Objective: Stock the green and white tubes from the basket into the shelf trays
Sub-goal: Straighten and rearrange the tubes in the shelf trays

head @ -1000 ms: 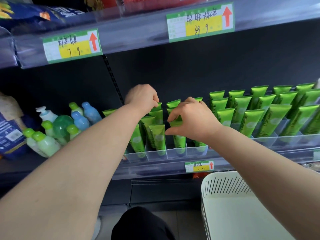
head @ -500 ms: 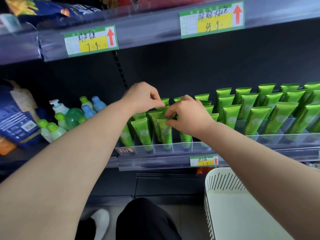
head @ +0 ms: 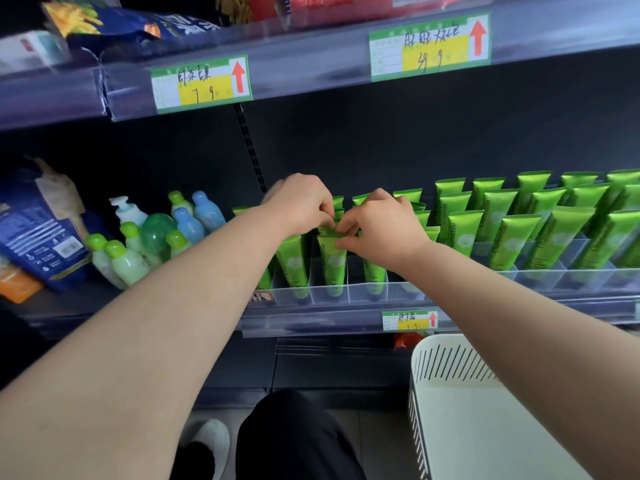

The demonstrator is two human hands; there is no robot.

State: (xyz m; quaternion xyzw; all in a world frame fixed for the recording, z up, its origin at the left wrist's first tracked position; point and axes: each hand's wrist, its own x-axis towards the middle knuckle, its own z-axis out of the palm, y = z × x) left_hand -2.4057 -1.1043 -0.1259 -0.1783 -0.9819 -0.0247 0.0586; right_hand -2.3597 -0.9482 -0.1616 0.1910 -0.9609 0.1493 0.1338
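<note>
Both hands are meeting just above the clear divided tray. The left hand is curling its fingertips onto the crimped top of a green Chamomile tube, and the right hand is pinching that same edge between thumb and forefinger. The tube is standing upright in its slot directly beneath their knuckles. Other green tubes are lining the trays beyond the right hand, and the white slotted basket is sitting under the right forearm.
</note>
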